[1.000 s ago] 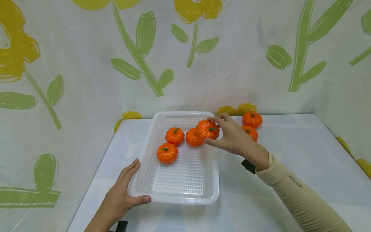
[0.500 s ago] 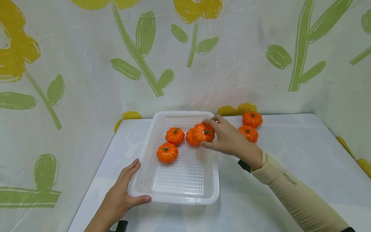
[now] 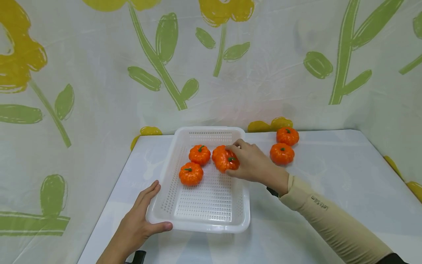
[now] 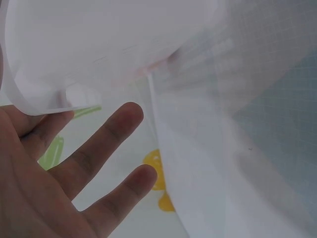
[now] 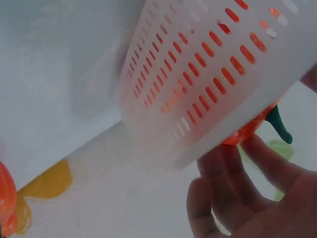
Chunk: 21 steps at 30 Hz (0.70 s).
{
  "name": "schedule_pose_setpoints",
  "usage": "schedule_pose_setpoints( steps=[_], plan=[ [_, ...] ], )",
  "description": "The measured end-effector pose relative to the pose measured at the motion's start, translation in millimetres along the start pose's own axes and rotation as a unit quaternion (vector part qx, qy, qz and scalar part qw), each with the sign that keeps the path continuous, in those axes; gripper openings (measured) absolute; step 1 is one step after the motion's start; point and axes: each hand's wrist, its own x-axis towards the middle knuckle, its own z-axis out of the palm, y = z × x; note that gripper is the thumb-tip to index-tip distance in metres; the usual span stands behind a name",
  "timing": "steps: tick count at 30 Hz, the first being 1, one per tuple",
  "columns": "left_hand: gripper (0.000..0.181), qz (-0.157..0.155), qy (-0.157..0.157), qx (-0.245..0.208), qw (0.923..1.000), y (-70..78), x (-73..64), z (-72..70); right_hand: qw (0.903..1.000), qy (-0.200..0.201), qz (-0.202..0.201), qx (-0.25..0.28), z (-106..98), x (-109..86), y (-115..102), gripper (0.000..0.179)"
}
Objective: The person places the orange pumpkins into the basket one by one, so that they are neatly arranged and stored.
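In the head view my right hand (image 3: 253, 161) grips a small orange pumpkin (image 3: 228, 162) with a green stem, low inside the white perforated basket (image 3: 201, 227). Fingers hold its far side and the thumb its near side. It overlaps another pumpkin (image 3: 217, 151) behind it. Through the slotted basket wall (image 5: 198, 64) in the right wrist view, orange shows, and a green stem (image 5: 278, 124) sticks out past the rim. My left hand (image 3: 136, 222) rests at the basket's near left corner, thumb along the front rim. Its fingers (image 4: 101, 144) are spread and fairly straight in the left wrist view.
Two more pumpkins, one at the upper left (image 3: 199, 154) and one nearer (image 3: 191, 174), lie in the basket. To the right, a front pumpkin (image 3: 282, 154) and a rear pumpkin (image 3: 288, 136) stand on the white table (image 3: 329, 176). A flower-printed curtain (image 3: 263, 73) hangs behind.
My right hand has moved left and toward me, bringing the pumpkin lower into the basket. The front pumpkin on the table is now fully uncovered. The left hand has stayed put.
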Motion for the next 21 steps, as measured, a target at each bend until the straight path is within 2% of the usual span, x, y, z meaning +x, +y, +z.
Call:
schedule_pose_setpoints(
  steps=[6,12,15,21],
  plan=[
    [0.12,0.002,0.001,0.002,1.0,-1.0,0.1,0.6,0.9984,0.0,-0.02,-0.053,9,1.6,-5,0.067],
    [0.12,0.001,0.001,0.002,1.0,-0.8,0.0,0.4,0.9926,0.0,-0.062,-0.105,20,1.5,-10,0.065],
    [0.12,0.001,0.0,0.0,1.0,-0.7,-0.1,0.3,0.9902,-0.011,-0.074,-0.118,25,1.1,-12,0.064],
    [0.119,0.0,0.0,-0.004,1.0,-0.2,-0.1,0.0,0.9894,-0.042,-0.069,-0.121,33,3.6,-14,0.063]
  ],
)
